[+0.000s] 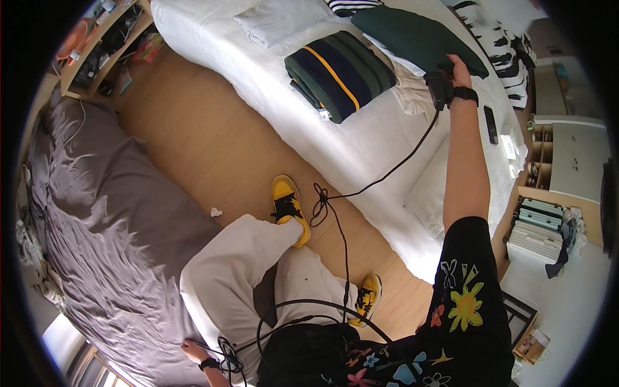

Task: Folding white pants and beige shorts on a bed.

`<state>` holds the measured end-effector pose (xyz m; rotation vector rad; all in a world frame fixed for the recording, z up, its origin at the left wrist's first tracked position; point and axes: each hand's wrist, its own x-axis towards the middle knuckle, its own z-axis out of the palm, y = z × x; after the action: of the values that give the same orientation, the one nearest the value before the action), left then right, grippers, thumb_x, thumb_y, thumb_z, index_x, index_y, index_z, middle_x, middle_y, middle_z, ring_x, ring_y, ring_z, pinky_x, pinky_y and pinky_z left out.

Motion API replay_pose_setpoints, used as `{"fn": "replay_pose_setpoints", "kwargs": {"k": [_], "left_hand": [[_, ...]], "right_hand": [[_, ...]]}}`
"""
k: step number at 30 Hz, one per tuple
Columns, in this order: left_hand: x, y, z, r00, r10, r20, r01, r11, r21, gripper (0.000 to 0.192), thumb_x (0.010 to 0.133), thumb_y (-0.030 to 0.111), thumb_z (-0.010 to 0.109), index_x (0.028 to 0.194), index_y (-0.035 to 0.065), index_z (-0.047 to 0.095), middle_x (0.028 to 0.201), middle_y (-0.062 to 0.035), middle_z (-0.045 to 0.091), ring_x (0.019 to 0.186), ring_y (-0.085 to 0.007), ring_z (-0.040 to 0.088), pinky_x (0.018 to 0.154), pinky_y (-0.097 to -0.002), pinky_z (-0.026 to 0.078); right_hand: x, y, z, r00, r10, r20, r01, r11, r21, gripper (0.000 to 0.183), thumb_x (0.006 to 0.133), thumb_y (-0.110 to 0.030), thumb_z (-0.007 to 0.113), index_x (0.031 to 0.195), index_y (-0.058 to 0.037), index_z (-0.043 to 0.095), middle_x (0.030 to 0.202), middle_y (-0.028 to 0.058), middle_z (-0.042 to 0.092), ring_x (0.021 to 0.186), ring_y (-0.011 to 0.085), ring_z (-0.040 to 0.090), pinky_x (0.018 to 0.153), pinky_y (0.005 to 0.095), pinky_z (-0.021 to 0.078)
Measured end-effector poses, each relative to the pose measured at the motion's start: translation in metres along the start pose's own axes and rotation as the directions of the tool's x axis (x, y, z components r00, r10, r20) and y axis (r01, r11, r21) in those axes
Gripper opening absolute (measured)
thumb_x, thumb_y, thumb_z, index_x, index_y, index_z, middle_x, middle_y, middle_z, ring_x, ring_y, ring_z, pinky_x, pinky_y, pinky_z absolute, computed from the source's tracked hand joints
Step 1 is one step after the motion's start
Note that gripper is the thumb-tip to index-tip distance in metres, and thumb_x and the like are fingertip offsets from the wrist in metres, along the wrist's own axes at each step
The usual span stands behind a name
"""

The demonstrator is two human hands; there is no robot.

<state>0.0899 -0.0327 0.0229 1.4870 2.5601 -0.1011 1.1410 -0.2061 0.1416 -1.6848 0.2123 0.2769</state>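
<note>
My right hand [461, 72] grips the near edge of a dark green folded cloth [411, 36] on the white-covered bed [271, 96]; one digit lies on top and the other fingers are hidden. White fabric shows under the green cloth. Just left of it lies a folded striped garment [341, 72] in green and navy with a yellow stripe. Crumpled beige fabric [411, 92] pokes out between them. A black device [437, 89] with a cable sits at my right wrist. Low at the left, my left hand [193, 351] rests against grey bedding [130, 217], fingers curled, beside a black cable bundle [228, 355].
A black cable [346, 251] runs from my right wrist past my legs. Beyond lie a pale striped cloth [285, 22] and a phone [491, 125]. Suitcases [534, 237] stand at the right, a shelf [104, 48] at upper left. Crumpled tissue [216, 212] is on the wood floor [193, 135].
</note>
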Motion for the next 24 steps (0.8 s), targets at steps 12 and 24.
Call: {"fn": "replay_pose_setpoints", "kwargs": {"k": [12,24], "left_hand": [[-0.011,0.016,-0.005,0.999,-0.054,-0.006,0.054,0.998,0.039,0.049,0.093,0.044,0.04,0.11,0.0033,0.06,0.104,-0.0206,0.065,0.095,-0.0411,0.061,0.085,-0.0494,0.045],[-0.003,0.017,-0.002,0.996,-0.087,-0.01,0.087,0.996,0.015,0.049,0.09,0.045,0.042,0.105,0.003,0.062,0.103,-0.0211,0.065,0.094,-0.0414,0.061,0.084,-0.0506,0.045]], "right_hand": [[-0.011,0.026,0.025,0.984,0.108,0.142,-0.134,0.972,0.191,0.055,0.08,-0.042,0.072,0.124,-0.01,0.06,0.119,0.0089,0.064,0.104,0.0279,0.062,0.089,0.0435,0.0516],[-0.036,-0.065,-0.073,0.727,-0.496,0.474,0.682,0.44,-0.585,0.076,0.066,0.007,0.07,0.136,-0.0134,0.048,0.13,0.0083,0.057,0.121,0.0241,0.052,0.102,0.0339,0.0411]]}}
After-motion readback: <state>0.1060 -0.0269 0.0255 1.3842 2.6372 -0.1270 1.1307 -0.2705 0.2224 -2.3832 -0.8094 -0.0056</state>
